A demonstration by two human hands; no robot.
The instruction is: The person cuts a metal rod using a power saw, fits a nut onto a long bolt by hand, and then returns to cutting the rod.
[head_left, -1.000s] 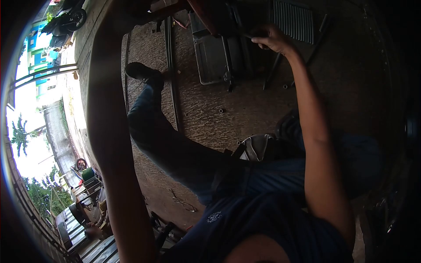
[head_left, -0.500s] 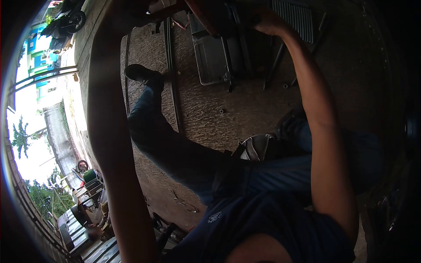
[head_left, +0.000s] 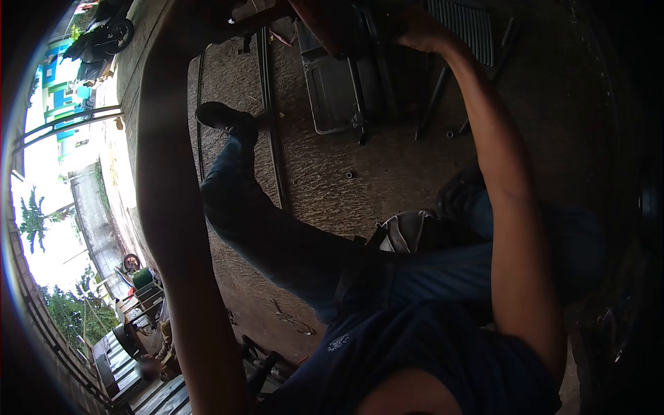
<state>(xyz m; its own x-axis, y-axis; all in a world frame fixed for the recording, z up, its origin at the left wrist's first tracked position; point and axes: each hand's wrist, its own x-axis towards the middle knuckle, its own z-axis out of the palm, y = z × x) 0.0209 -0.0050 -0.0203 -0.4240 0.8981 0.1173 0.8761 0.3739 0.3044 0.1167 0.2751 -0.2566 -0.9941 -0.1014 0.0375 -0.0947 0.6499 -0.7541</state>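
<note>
My left arm reaches up the left side to the top edge, where my left hand is lost in shadow beside a reddish-brown metal bar; its fingers cannot be made out. At the top centre right, my right hand is curled against a dark frame-like object. What it grips is too dark to name. Below the bar, a grey rectangular panel or case lies by a thin upright rod.
Long metal bars lie on the rough floor near my shoe. A ribbed panel, more rods, small rings and a round metallic object are around. A motorcycle stands outside at the upper left.
My right hand and the reddish-brown bar have shifted very slightly to the left. Otherwise the arms and legs keep nearly the same pose.
</note>
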